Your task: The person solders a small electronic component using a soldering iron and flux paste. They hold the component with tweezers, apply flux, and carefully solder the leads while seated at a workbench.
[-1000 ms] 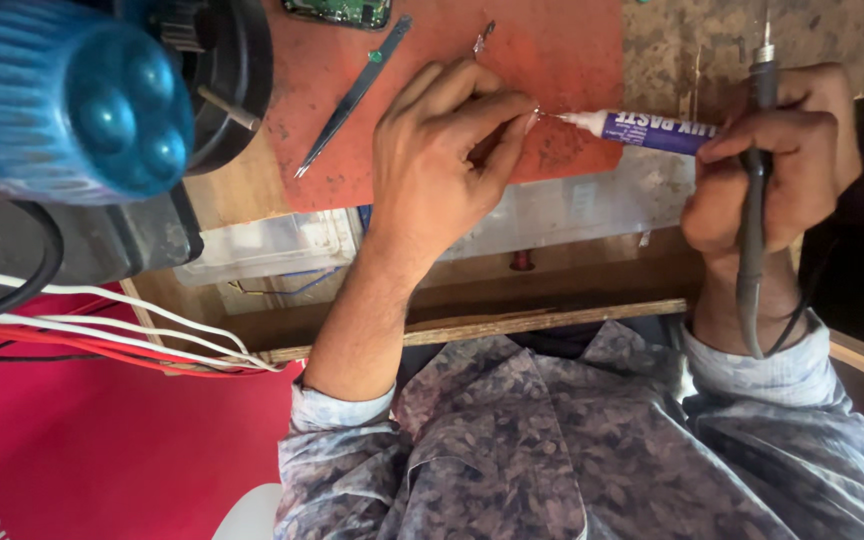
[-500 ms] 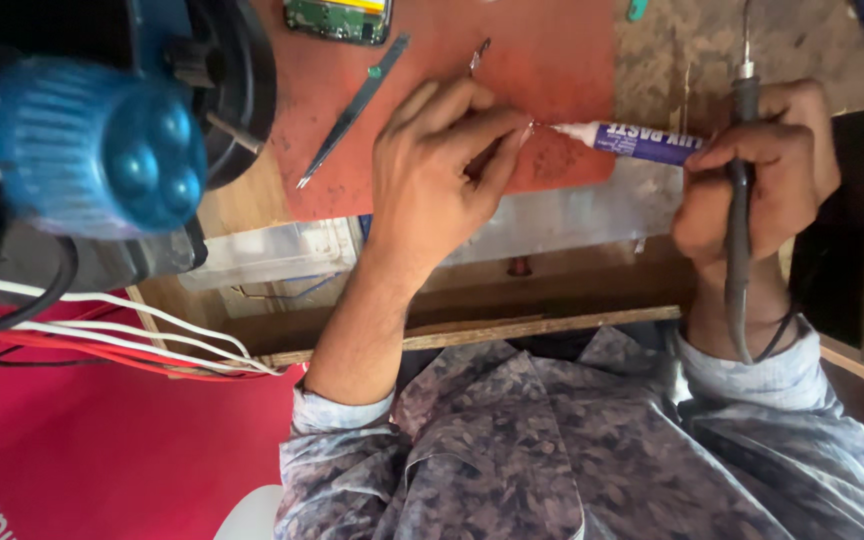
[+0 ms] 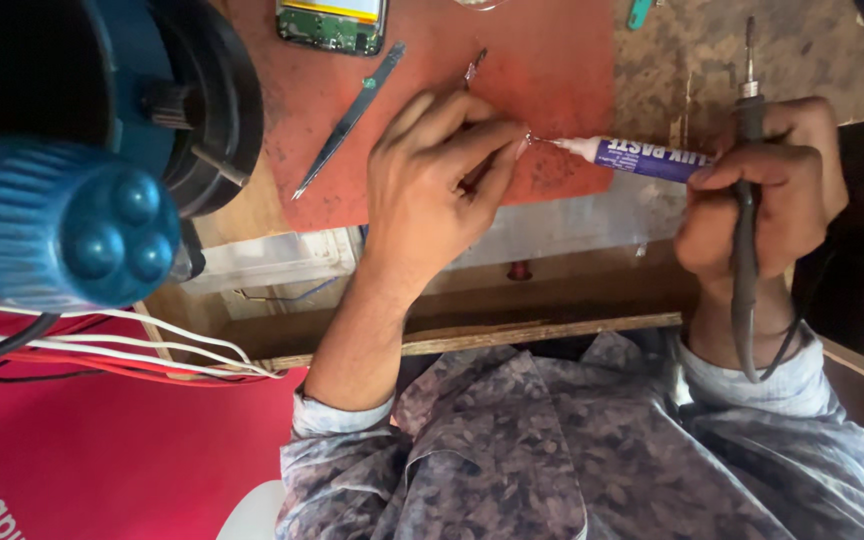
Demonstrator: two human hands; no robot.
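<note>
Tweezers [image 3: 347, 118] lie loose on the red mat [image 3: 552, 60] toward the desk's far edge. Left hand [image 3: 432, 195] pinches a tiny part at the mat's near edge; right hand [image 3: 762, 190] grasps a purple syringe [image 3: 637, 157] and a soldering iron [image 3: 747, 200], syringe tip touching that part.

The flux syringe [image 3: 642, 157], white-tipped with a purple label, lies horizontal over the red mat [image 3: 552, 80], nozzle pointing left. The black-handled soldering iron [image 3: 744, 200] stands crosswise to it, metal tip directed away from the person.
</note>
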